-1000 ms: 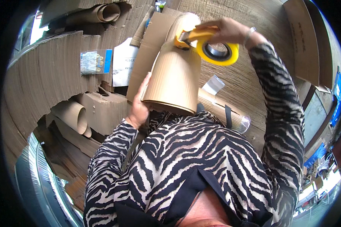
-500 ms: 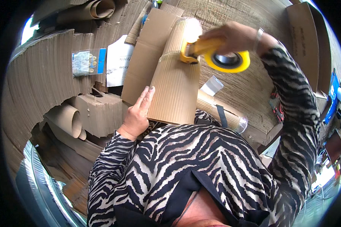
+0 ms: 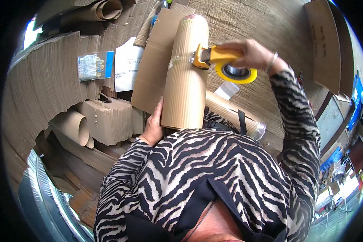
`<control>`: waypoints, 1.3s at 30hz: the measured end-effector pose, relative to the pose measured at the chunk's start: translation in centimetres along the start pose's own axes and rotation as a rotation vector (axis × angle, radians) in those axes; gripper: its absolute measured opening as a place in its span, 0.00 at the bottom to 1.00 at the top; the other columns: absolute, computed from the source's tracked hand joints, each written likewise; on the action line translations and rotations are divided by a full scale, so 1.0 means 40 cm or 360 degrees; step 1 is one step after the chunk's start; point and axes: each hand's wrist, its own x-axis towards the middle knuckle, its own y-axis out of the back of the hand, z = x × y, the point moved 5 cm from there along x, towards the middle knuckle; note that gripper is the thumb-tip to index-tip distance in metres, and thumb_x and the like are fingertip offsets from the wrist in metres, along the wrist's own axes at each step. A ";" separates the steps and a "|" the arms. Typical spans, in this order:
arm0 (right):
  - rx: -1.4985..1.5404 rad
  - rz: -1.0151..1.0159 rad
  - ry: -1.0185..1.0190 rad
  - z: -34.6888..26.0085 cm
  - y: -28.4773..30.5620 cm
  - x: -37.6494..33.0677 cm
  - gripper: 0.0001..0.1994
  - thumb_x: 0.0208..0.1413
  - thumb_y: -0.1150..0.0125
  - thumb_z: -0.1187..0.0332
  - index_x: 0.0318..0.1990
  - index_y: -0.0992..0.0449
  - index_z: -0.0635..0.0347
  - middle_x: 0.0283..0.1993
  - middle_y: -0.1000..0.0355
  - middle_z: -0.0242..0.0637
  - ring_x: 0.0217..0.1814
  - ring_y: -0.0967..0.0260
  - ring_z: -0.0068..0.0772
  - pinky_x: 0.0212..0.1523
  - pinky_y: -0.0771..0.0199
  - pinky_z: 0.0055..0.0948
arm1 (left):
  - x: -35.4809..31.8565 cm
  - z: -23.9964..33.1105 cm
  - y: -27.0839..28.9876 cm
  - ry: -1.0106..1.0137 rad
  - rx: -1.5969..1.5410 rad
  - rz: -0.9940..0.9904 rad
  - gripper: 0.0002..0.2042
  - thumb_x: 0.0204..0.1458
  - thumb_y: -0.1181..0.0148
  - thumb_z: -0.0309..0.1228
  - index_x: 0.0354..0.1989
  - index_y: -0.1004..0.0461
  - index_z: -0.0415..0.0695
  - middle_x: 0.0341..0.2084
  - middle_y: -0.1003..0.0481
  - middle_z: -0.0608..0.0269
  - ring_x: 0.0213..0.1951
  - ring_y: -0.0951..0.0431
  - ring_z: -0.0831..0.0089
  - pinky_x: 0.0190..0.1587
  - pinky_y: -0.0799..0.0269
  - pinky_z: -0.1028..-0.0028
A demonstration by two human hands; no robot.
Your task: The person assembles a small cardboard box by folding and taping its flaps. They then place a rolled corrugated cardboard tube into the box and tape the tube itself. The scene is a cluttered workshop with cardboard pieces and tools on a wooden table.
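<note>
A roll of corrugated cardboard (image 3: pixel 186 90) lies lengthwise before me, with a clear tape strip (image 3: pixel 177 60) across its upper part. My right hand (image 3: pixel 252 54) grips a yellow tape dispenser (image 3: pixel 222 55) by its handle, and the dispenser's head rests against the roll's right side by the strip. Below the handle sits the tape reel (image 3: pixel 252 76) with its yellow rim. Against the roll's lower left side lies my left hand (image 3: pixel 153 126), its fingers stretched out; its thumb is hidden. The far end of the roll appears wrapped in clear plastic.
Under the roll is a flat cardboard sheet (image 3: pixel 151 64). A second, strapped cardboard roll (image 3: pixel 230 113) lies to its right, beside a small whitish piece (image 3: pixel 227 90). Cardboard stacks (image 3: pixel 48 76) crowd the left, with a plastic packet (image 3: pixel 94 66). A cardboard box (image 3: pixel 326 48) stands at right.
My right hand and the dispenser have come nearer to me, and the dispenser's head now sits level with the tape strip. The roll looks slightly turned and narrower. My left hand has slid right with its lower edge.
</note>
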 end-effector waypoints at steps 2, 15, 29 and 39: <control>-0.0342 -0.0029 0.0105 -0.055 0.029 0.055 0.26 0.44 0.33 0.69 0.56 0.26 0.48 0.50 0.24 0.37 0.46 0.24 0.34 0.54 0.25 0.31 | 0.054 0.076 0.060 -0.0096 0.0259 -0.0029 0.32 0.50 0.50 0.20 0.67 0.49 0.37 0.63 0.42 0.40 0.63 0.39 0.50 0.62 0.37 0.63; -0.0340 0.0074 0.0056 0.088 -0.071 -0.062 0.30 0.43 0.32 0.65 0.58 0.29 0.39 0.44 0.22 0.38 0.40 0.22 0.34 0.45 0.21 0.35 | 0.024 0.018 0.063 -0.0100 0.0177 0.0040 0.34 0.48 0.56 0.13 0.68 0.49 0.40 0.62 0.40 0.43 0.63 0.38 0.52 0.62 0.36 0.65; -0.0485 -0.0285 0.0239 -0.189 -0.001 0.289 0.22 0.44 0.32 0.75 0.51 0.23 0.55 0.52 0.25 0.39 0.51 0.26 0.39 0.55 0.26 0.35 | -0.079 -0.053 -0.007 0.0785 -0.0580 0.0047 0.32 0.50 0.44 0.24 0.66 0.45 0.45 0.60 0.38 0.46 0.58 0.33 0.58 0.60 0.37 0.69; -0.0453 -0.0225 0.0477 -0.182 -0.056 0.273 0.26 0.46 0.31 0.66 0.56 0.27 0.52 0.51 0.25 0.38 0.47 0.24 0.34 0.54 0.25 0.31 | 0.003 0.004 0.108 0.0194 0.0672 -0.0016 0.41 0.38 0.52 0.14 0.68 0.47 0.53 0.58 0.36 0.38 0.47 0.25 0.44 0.45 0.23 0.61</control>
